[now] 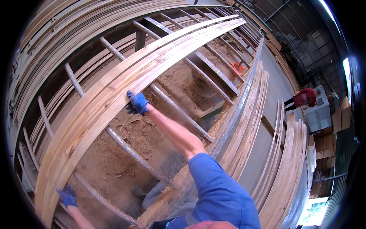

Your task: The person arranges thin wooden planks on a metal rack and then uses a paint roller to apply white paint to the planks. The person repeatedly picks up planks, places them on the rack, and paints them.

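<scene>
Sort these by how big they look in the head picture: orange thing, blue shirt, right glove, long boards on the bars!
Largest to smallest:
Long boards
Blue shirt
Right glove
Orange thing
The shirt's closeness helps it look big.

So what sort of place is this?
Likely a sawmill or timber workshop: long planks lie across a rack of metal bars, what looks like sawdust covers the ground beneath, and stacked boards sit off to the right.
</scene>
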Action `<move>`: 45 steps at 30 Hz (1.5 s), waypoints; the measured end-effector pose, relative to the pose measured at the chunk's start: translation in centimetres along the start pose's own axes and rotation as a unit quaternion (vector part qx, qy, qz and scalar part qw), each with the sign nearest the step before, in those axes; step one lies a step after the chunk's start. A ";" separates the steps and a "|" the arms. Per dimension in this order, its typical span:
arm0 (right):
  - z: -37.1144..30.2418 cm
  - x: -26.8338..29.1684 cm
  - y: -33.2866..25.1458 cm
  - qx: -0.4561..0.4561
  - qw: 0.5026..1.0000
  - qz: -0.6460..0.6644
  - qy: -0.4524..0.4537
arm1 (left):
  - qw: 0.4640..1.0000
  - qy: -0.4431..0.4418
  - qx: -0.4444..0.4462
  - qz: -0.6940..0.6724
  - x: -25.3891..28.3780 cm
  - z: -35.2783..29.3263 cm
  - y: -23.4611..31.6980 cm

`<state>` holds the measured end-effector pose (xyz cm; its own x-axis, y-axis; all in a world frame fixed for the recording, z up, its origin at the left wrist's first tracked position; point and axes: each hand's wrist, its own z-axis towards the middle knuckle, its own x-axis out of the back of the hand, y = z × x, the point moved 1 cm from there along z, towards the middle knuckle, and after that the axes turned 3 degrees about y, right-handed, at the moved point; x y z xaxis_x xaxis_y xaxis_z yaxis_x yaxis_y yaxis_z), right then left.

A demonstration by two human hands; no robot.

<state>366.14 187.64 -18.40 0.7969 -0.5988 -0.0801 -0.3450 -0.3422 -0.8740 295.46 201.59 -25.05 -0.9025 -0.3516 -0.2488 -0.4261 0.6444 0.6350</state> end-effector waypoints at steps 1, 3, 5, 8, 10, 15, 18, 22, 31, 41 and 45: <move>-0.3 -0.2 -0.6 -0.008 1.000 -0.002 0.005 | 0.999 0.049 -0.017 0.004 -0.7 0.0 -0.1; -2.1 0.8 -2.3 -0.015 1.000 0.010 0.008 | 0.998 0.049 0.000 -0.026 -4.5 -0.1 -1.0; -4.2 2.1 -3.8 0.049 0.998 0.002 -0.025 | 0.994 0.047 -0.024 -0.095 -9.3 -1.4 -2.6; -6.0 12.4 -2.5 0.022 0.978 -0.062 0.196 | 0.972 -0.208 0.080 0.067 -21.1 0.8 -7.2; -4.8 18.3 1.5 -0.017 0.969 0.121 0.214 | 0.877 -0.303 -0.049 0.371 -24.5 -0.8 -10.2; -3.2 14.4 12.2 0.140 0.973 0.152 0.101 | 0.596 -0.384 -0.552 0.438 -13.8 -23.5 -9.1; -12.1 5.9 14.0 0.096 0.969 0.068 0.217 | 0.599 -0.332 -0.590 0.428 -4.8 -39.8 -3.2; -23.4 -10.7 14.5 0.104 0.990 -0.088 0.044 | 0.516 -0.203 -0.729 0.401 5.4 -52.5 5.0; -46.5 -57.2 18.3 0.195 0.834 -0.347 -0.382 | 0.666 -0.124 -0.726 0.119 30.3 -62.5 14.4; -65.7 -94.3 29.5 0.212 0.695 -0.291 -0.622 | 0.536 -0.175 -0.503 -0.655 50.4 -60.8 24.2; -77.2 -106.6 33.4 0.185 0.644 -0.308 -0.675 | 0.512 -0.207 -0.701 -0.452 60.9 -56.8 29.9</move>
<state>231.40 184.11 -2.06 0.5177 0.8291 0.2113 0.1859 0.1321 -0.9737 231.31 160.85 20.35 -0.4369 0.2840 -0.8535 -0.4794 -0.8764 -0.0462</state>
